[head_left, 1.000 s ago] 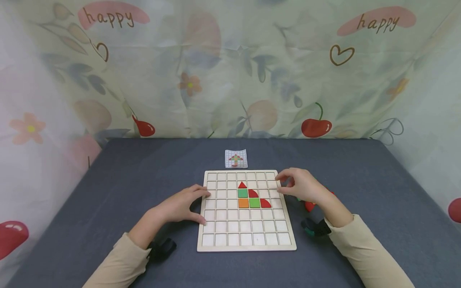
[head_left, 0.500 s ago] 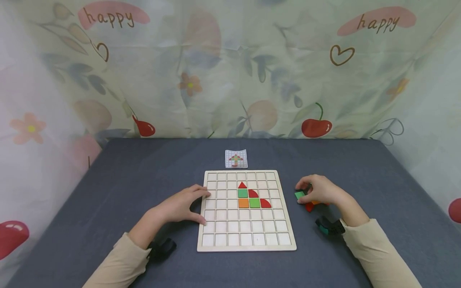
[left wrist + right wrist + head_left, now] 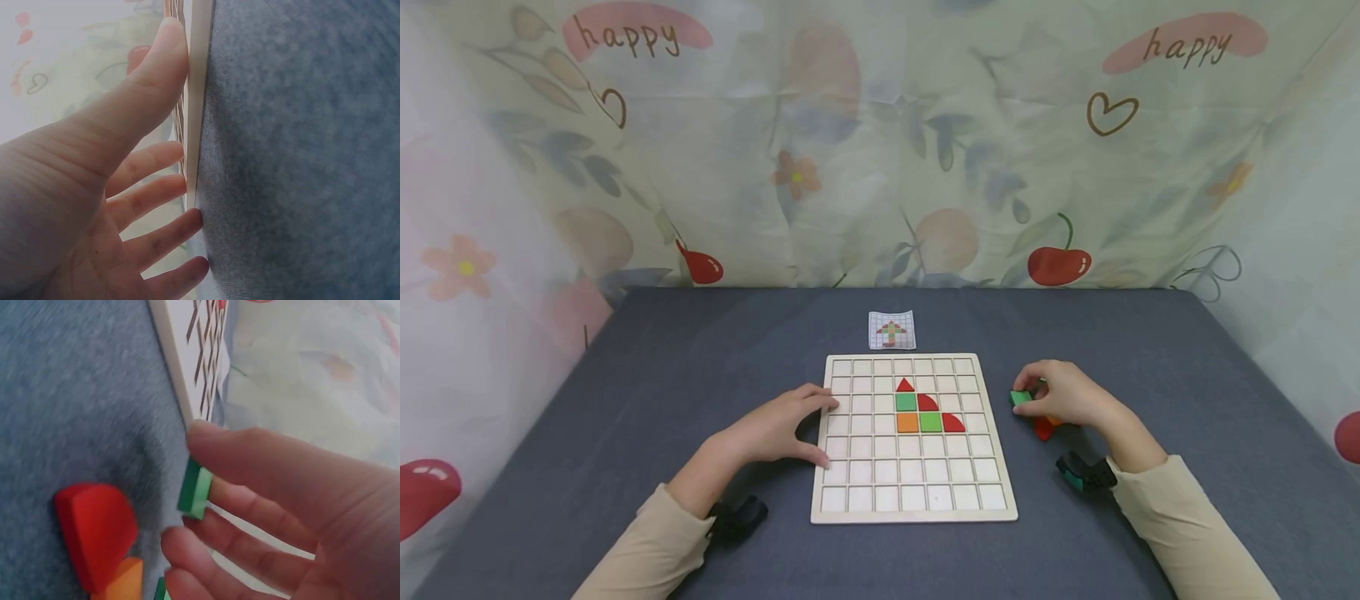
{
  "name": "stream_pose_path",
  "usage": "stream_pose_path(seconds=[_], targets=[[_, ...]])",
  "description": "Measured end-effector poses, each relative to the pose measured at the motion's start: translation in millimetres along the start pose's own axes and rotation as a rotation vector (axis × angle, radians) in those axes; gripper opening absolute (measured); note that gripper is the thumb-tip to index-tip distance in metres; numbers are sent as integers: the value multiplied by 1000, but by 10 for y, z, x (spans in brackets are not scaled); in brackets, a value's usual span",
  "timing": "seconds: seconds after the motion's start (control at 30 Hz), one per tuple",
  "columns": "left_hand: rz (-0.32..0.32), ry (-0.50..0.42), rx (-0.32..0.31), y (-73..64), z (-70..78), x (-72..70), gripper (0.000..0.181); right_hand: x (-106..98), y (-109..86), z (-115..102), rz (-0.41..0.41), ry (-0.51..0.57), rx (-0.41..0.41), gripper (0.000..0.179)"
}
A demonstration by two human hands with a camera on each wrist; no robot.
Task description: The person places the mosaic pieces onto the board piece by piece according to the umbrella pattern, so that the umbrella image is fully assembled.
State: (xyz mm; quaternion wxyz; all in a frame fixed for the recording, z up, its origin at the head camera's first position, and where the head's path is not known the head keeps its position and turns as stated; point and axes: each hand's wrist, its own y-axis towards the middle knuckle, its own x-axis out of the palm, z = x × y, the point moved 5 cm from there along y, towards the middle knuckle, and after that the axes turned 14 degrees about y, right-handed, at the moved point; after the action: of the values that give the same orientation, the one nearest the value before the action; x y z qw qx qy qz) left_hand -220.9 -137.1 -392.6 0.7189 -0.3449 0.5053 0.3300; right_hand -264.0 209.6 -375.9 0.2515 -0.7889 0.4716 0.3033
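A wooden grid board (image 3: 913,518) lies on the dark cloth. Its cells hold a red triangle (image 3: 904,386), an orange square (image 3: 907,423), green squares and red quarter circles. My left hand (image 3: 775,427) rests at the board's left edge, fingers spread; the left wrist view shows the thumb (image 3: 164,56) against the board's side. To the right of the board, my right hand (image 3: 1066,394) pinches a green square block (image 3: 1020,398) between thumb and fingers. In the right wrist view that green block (image 3: 195,490) shows edge-on, above the cloth.
Under and beside the right hand lie loose pieces, among them a red rounded block (image 3: 97,531), an orange block (image 3: 125,581) and a partly hidden green one. A small pattern card (image 3: 891,331) lies beyond the board. A printed curtain (image 3: 865,167) hangs behind the table.
My right hand has left the board's right edge, moved right to the loose pieces and taken the green block, then shifted slightly left with it. My left hand has stayed in place.
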Motion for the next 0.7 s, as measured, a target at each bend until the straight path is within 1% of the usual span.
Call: stream_pose_path(seconds=[0.27, 0.5, 0.6, 0.7], targets=[[-3, -6, -12, 6, -17, 11, 79, 19, -14, -140, 44, 42, -25, 23], [1, -2, -11, 1, -10, 7, 78, 93, -11, -259, 34, 54, -75, 23], [7, 0, 2, -7, 3, -3, 78, 133, -10, -313, 33, 59, -123, 23], [11, -2, 9, -11, 12, -7, 77, 170, -10, -378, 40, 48, -209, 24]])
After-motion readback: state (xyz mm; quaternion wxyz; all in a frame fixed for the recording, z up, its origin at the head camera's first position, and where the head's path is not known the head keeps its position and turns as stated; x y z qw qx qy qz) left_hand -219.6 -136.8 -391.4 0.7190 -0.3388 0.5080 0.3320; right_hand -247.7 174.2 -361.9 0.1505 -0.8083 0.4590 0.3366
